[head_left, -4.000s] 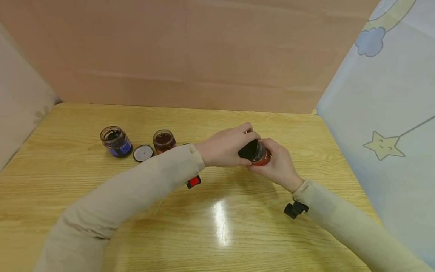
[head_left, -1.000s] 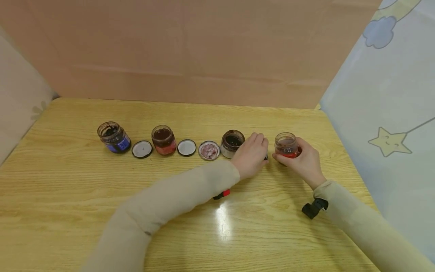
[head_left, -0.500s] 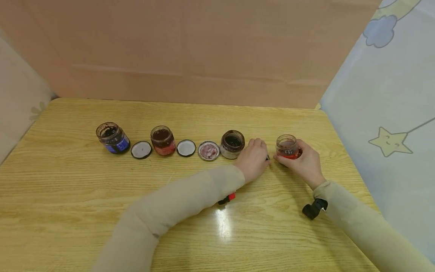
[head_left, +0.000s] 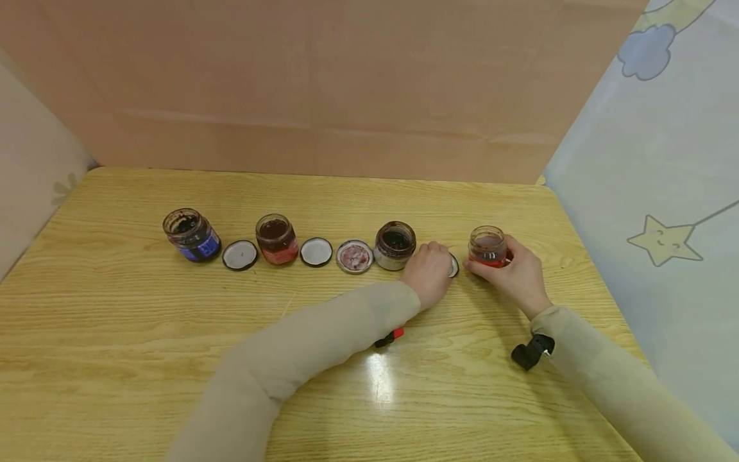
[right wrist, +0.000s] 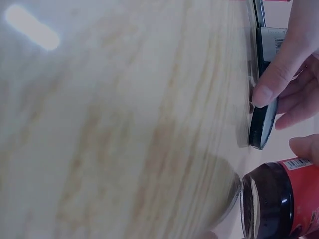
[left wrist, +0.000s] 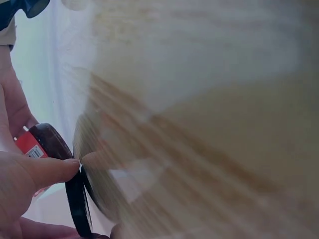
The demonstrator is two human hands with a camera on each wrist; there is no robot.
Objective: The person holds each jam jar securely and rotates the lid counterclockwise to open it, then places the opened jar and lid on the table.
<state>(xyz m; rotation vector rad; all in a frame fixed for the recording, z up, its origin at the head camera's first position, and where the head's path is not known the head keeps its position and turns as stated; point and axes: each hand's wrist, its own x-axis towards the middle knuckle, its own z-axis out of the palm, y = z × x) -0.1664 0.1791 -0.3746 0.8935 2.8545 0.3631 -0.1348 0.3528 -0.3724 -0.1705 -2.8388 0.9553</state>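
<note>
In the head view my left hand (head_left: 428,274) holds a dark-rimmed jar lid (head_left: 454,265) low at the table, its pale inner face up and partly covered by the hand. The left wrist view shows the thumb (left wrist: 62,168) on the edge of that lid (left wrist: 78,204), with fingers at its opposite side. My right hand (head_left: 518,276) grips an uncapped glass jar (head_left: 486,247) just right of the lid. This jar stands upright, with a red label and some dark contents; the right wrist view shows its label with a barcode (right wrist: 297,164).
Left of my hands, a row runs along the wooden table (head_left: 323,385): a blue-labelled jar (head_left: 193,236), a white-lined lid (head_left: 240,255), a red-labelled jar (head_left: 277,239), another lid (head_left: 316,251), a stained lid (head_left: 355,256) and a dark-filled jar (head_left: 395,246). Walls stand behind and at both sides.
Four seconds ago both hands were together on the red-labelled jar, with the lid at its mouth. The lid has come off and left with my left hand; lately it has tipped flatter, showing its pale inside.
</note>
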